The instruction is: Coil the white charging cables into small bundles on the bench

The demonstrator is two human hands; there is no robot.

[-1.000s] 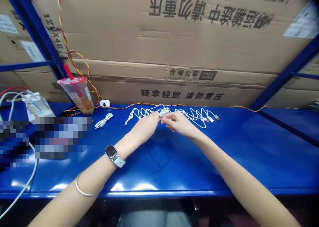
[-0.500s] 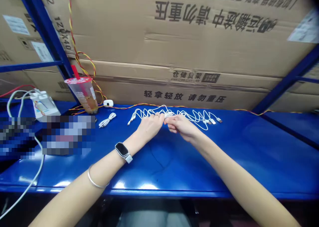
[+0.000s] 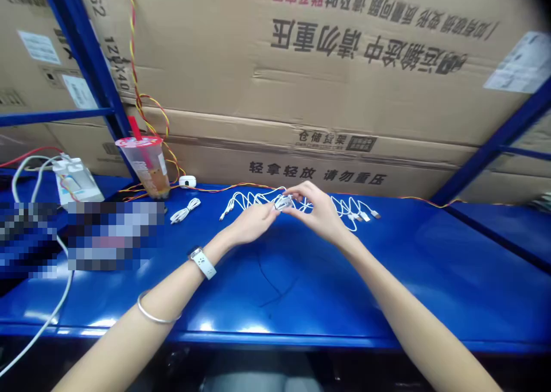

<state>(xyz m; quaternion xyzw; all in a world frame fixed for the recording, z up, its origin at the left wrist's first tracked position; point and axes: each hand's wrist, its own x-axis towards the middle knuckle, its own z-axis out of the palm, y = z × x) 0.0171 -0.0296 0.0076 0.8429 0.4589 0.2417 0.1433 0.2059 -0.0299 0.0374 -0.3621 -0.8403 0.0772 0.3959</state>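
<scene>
- The left hand (image 3: 253, 222) and right hand (image 3: 317, 213) pinch a small coiled cable (image 3: 282, 202), fingers together on it, just above the bench (image 3: 301, 283).
- Likely light, limp, springy; grip the coil's middle.

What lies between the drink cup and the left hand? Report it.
Head view: a bundled white cable lies there on the blue shelf, touching neither the cup nor the left hand, which pinches a coiled cable with the right hand.
</scene>
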